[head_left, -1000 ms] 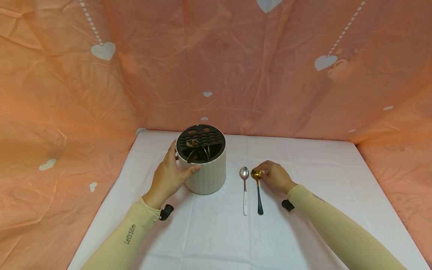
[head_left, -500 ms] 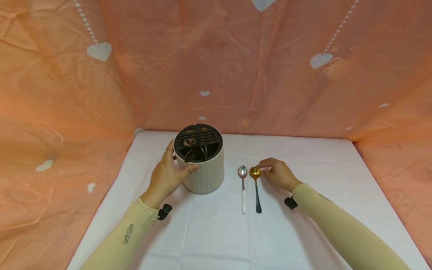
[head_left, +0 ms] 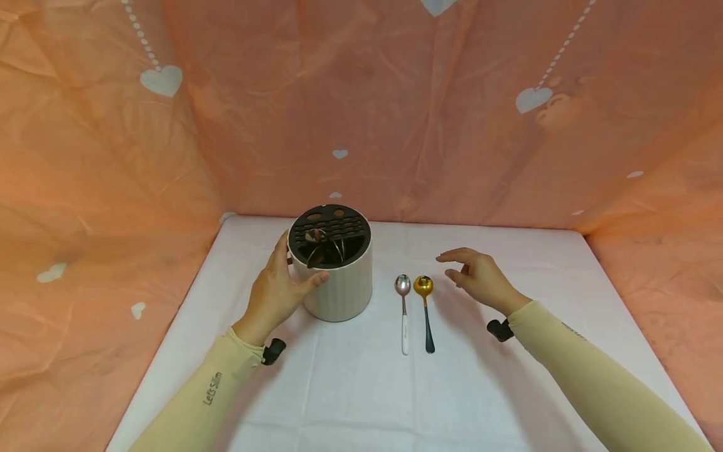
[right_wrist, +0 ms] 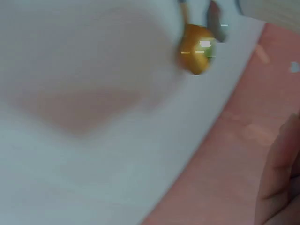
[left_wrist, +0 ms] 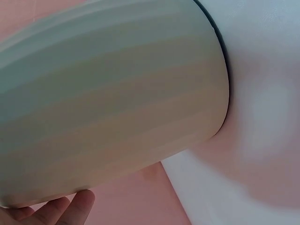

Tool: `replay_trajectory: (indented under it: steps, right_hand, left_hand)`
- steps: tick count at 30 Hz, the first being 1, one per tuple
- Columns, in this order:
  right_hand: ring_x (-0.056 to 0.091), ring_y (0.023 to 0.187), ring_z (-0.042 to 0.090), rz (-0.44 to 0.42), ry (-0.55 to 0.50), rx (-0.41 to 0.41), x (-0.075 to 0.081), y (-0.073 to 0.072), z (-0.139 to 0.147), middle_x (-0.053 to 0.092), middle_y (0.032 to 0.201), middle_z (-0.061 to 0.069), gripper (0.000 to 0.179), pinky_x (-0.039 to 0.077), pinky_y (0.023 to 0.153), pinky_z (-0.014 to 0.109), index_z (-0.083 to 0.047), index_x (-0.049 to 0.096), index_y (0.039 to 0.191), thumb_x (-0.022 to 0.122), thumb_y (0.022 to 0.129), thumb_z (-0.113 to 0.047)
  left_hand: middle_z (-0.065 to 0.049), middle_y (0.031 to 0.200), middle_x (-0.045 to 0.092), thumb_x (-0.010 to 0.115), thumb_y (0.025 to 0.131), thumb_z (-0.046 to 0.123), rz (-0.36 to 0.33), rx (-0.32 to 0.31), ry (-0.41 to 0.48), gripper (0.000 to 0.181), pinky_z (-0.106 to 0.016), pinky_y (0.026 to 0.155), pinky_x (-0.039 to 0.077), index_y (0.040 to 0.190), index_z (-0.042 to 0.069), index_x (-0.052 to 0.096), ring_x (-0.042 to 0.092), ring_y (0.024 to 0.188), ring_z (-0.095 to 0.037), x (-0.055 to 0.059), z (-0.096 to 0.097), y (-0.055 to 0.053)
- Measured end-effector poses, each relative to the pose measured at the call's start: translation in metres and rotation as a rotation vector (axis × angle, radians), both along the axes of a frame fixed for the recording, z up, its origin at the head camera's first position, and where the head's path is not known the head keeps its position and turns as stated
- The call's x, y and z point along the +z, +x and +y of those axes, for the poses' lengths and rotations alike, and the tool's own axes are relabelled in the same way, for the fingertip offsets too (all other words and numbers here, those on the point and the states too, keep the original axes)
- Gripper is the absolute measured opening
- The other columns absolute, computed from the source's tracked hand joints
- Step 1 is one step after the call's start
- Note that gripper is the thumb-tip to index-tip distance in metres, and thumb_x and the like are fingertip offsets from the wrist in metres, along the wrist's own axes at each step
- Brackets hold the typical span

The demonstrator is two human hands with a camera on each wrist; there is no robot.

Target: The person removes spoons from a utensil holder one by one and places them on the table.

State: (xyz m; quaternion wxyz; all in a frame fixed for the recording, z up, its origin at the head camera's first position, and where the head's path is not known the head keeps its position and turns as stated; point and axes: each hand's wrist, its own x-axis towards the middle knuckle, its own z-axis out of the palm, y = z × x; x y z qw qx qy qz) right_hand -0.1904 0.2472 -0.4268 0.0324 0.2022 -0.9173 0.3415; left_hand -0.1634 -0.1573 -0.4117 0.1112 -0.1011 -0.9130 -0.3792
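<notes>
A cream ribbed utensil holder (head_left: 339,295) with a black slotted lid (head_left: 333,226) stands upright on the white table. My left hand (head_left: 273,295) holds its left side, thumb across the front and fingers behind; several fingertips (left_wrist: 82,201) show against its wall in the left wrist view. Metal utensil tops (head_left: 322,248) poke out of the lid's front compartment. Right of the holder lie two spoons side by side: a silver one with a white handle (head_left: 405,333) and a gold one with a dark handle (head_left: 427,326). My right hand (head_left: 480,276) hovers right of the gold spoon's bowl (right_wrist: 197,49), fingers relaxed, holding nothing.
The white-covered table (head_left: 350,389) ends at the back against a pink-orange cloth (head_left: 384,125) with white hearts, which also hangs at both sides. A black wrist strap piece (head_left: 273,351) shows under each forearm.
My right hand has let go of the gold spoon's bowl and moved up and to the right. The left hand stays on the holder. The head view has shifted slightly.
</notes>
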Motion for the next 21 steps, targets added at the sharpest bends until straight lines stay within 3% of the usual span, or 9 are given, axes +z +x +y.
replay_trajectory:
  steps: [8, 13, 21]
  right_hand:
    - [0.056, 0.063, 0.011, 0.099, -0.036, 0.103, 0.045, 0.002, -0.032, 0.063, 0.125, 0.002, 0.035, 0.048, 0.053, 0.028, -0.013, 0.069, 0.126, 0.071, 0.092, -0.004]
    - [0.055, 0.070, 0.011, 0.147, -0.070, 0.222, 0.070, 0.007, -0.067, 0.063, 0.127, -0.002, 0.034, 0.048, 0.061, 0.028, -0.012, 0.068, 0.127, 0.071, 0.093, -0.008]
    - [0.054, 0.063, 0.005, 0.230, -0.094, 0.408, 0.090, 0.015, -0.110, 0.060, 0.129, -0.003, 0.038, 0.049, 0.060, 0.024, -0.011, 0.066, 0.130, 0.070, 0.093, -0.006]
  left_hand:
    - [-0.013, 0.152, 0.039, 0.075, 0.080, 0.063, 0.002, -0.003, -0.008, 0.107, -0.061, 0.083, 0.047, 0.160, 0.024, 0.014, 0.058, 0.114, -0.039, 0.000, 0.000, 0.000]
    - [-0.012, 0.151, 0.041, 0.076, 0.081, 0.061, 0.019, -0.008, -0.004, 0.106, -0.061, 0.082, 0.047, 0.159, 0.025, 0.015, 0.059, 0.113, -0.038, -0.001, -0.001, -0.001]
    - [-0.016, 0.152, 0.038, 0.074, 0.082, 0.061, 0.007, -0.012, -0.012, 0.106, -0.063, 0.083, 0.047, 0.160, 0.022, 0.012, 0.058, 0.115, -0.041, 0.000, -0.001, -0.002]
